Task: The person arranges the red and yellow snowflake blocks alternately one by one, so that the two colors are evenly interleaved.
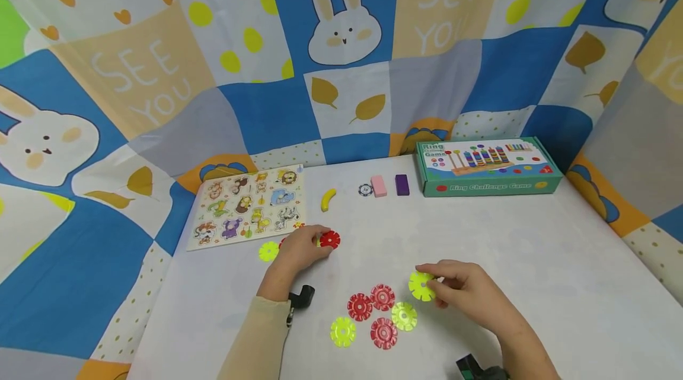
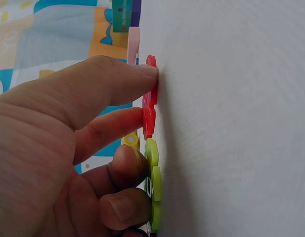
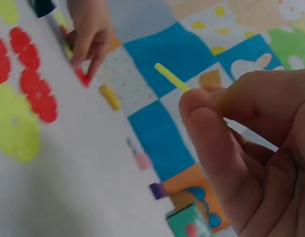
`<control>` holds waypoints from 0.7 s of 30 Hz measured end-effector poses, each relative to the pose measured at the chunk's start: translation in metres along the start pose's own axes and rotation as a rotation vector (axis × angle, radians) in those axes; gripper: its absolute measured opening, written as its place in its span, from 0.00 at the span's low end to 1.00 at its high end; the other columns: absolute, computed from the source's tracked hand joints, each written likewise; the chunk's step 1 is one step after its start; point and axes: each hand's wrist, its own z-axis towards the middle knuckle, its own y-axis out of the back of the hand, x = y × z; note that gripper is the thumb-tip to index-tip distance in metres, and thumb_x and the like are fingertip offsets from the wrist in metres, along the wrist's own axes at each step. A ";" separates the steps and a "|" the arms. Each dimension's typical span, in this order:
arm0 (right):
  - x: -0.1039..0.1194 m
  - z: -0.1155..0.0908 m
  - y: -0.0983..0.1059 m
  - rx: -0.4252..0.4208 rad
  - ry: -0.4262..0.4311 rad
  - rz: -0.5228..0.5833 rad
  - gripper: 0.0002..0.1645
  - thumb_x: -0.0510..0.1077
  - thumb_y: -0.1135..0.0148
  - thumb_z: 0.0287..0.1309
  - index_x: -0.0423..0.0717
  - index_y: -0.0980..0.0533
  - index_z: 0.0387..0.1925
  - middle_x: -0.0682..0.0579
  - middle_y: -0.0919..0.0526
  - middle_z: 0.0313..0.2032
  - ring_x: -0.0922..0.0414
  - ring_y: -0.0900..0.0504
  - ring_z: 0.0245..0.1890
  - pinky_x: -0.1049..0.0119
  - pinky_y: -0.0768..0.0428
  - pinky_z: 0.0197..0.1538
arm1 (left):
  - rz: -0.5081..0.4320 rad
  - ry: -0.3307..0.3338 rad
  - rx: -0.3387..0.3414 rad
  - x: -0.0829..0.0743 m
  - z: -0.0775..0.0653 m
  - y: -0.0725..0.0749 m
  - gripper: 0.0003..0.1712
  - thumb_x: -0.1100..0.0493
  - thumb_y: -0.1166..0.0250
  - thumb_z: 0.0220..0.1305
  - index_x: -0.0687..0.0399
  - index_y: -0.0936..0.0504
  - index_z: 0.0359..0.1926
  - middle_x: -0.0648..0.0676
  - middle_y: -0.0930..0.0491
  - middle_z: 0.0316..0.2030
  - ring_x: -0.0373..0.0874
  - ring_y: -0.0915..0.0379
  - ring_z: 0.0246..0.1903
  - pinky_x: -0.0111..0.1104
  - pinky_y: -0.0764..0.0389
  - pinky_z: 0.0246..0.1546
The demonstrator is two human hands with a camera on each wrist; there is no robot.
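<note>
My left hand (image 1: 300, 251) pinches a red notched disc (image 1: 331, 240) by its edges, low over the white table. A yellow-green disc (image 2: 155, 182) lines up with it under the curled fingers in the left wrist view, and another yellow-green disc (image 1: 268, 251) shows left of the hand; the hand hides part of this row. Raised on the right, my right hand (image 1: 463, 290) holds a yellow-green notched disc (image 1: 421, 286) between thumb and fingertips. That disc appears edge-on in the right wrist view. Between the hands and nearer me lie several loose red discs (image 1: 383, 333) and yellow-green discs (image 1: 342, 332).
An animal picture board (image 1: 246, 207) lies at the back left. Behind the discs are a small yellow banana-shaped piece (image 1: 328, 200), a round chip (image 1: 365, 190), a pink block (image 1: 379, 186) and a purple block (image 1: 402, 185). A green game box (image 1: 488, 189) stands at the back right.
</note>
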 end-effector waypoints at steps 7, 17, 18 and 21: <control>0.029 0.013 0.011 -0.034 0.099 0.069 0.24 0.47 0.32 0.53 0.55 0.22 0.53 0.50 0.20 0.45 0.53 0.17 0.30 0.64 0.19 0.38 | -0.008 0.014 -0.009 0.004 -0.002 0.004 0.26 0.45 0.31 0.53 0.35 0.21 0.55 0.46 0.23 0.49 0.43 0.30 0.45 0.43 0.28 0.48; 0.064 0.041 0.013 -0.050 0.225 0.072 0.25 0.47 0.32 0.52 0.51 0.22 0.54 0.51 0.17 0.42 0.54 0.16 0.32 0.65 0.19 0.40 | 0.004 0.014 -0.002 0.002 -0.002 0.001 0.26 0.45 0.31 0.52 0.35 0.21 0.54 0.46 0.23 0.48 0.43 0.30 0.44 0.43 0.28 0.47; 0.066 0.045 0.013 -0.058 0.222 0.074 0.25 0.47 0.31 0.52 0.51 0.22 0.54 0.51 0.17 0.41 0.54 0.16 0.32 0.66 0.19 0.40 | 0.003 0.015 -0.002 0.001 -0.002 0.001 0.26 0.45 0.31 0.52 0.35 0.21 0.55 0.46 0.23 0.48 0.43 0.30 0.44 0.43 0.28 0.47; 0.071 0.058 0.013 -0.084 0.220 0.070 0.26 0.49 0.31 0.51 0.51 0.22 0.54 0.52 0.16 0.37 0.55 0.16 0.33 0.66 0.20 0.41 | -0.002 0.016 0.002 -0.001 0.000 0.001 0.26 0.45 0.31 0.52 0.35 0.21 0.55 0.46 0.23 0.49 0.43 0.30 0.45 0.43 0.28 0.47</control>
